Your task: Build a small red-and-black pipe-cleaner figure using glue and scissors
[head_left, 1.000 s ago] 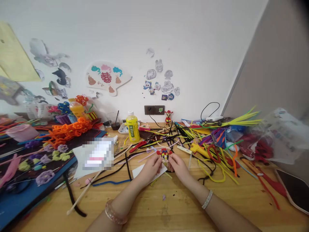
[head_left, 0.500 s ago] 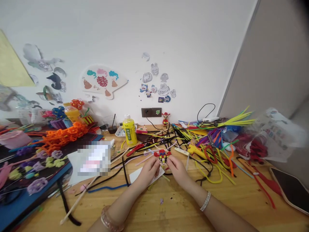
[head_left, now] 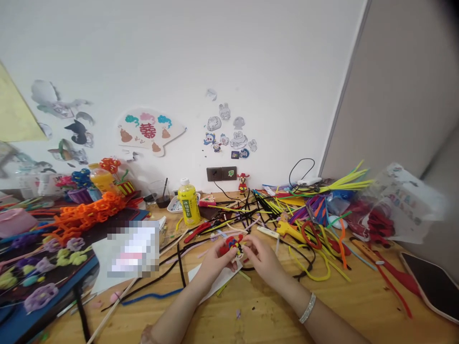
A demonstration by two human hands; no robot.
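Figurine (head_left: 234, 243) sits pinched in our left hand (head_left: 215, 260). Our right hand (head_left: 263, 255), grip unclear, could bend it by overpressing.

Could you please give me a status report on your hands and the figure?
Left hand holding small figure, tilted; right hand at its other side, contact unclear. White paper below. Coloured stems cluttering table beyond.

Had a figure (head_left: 235, 242) between the hands (head_left: 216, 258), above a card (head_left: 222, 281) on the table (head_left: 265, 310); had a bottle (head_left: 189, 205) behind to the left, a glue gun (head_left: 290, 231) to the right, a phone (head_left: 432, 282) farther right, sockets (head_left: 221, 174) behind on the wall (head_left: 287, 95).
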